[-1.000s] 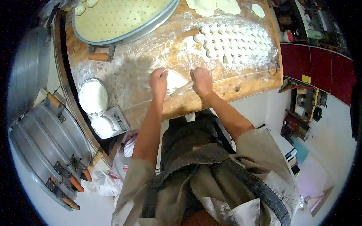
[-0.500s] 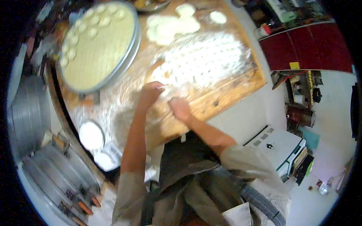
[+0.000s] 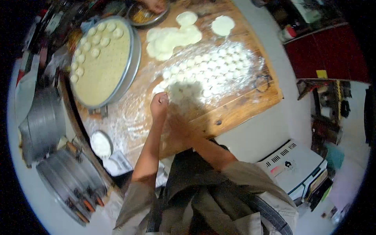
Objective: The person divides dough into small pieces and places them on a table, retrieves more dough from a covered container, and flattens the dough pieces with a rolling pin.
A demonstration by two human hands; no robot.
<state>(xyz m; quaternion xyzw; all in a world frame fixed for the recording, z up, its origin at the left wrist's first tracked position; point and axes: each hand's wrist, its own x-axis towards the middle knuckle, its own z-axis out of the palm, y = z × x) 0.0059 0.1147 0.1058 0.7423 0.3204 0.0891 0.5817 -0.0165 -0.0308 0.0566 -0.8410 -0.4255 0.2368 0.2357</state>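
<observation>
My left hand (image 3: 159, 105) is closed in a fist over the near left edge of the floured dough pieces (image 3: 211, 66). A pale bit of dough (image 3: 163, 94) shows at the top of that fist; the rest is hidden by the fingers. Beside it, nearer my body, my right hand (image 3: 178, 127) is smeared by motion, so its fingers cannot be made out. Several small round dough pieces lie in loose rows under white flour on the wooden table (image 3: 235, 111). Beyond them are flat rolled dough wrappers (image 3: 168, 41), overlapping, and a separate flat wrapper (image 3: 223, 26).
A round steamer tray (image 3: 103, 74) with several filled dumplings along its rim stands at the left. Behind is a metal bowl (image 3: 147, 17) of filling, with another person's hand (image 3: 156, 5) over it. A flour bowl (image 3: 101, 144) and stacked steamers (image 3: 70, 176) are at left.
My right hand has drawn back toward my body and blurred. My left fist stays close to the dough pieces. Another person's hand has appeared over the filling bowl. The view has shifted slightly.
</observation>
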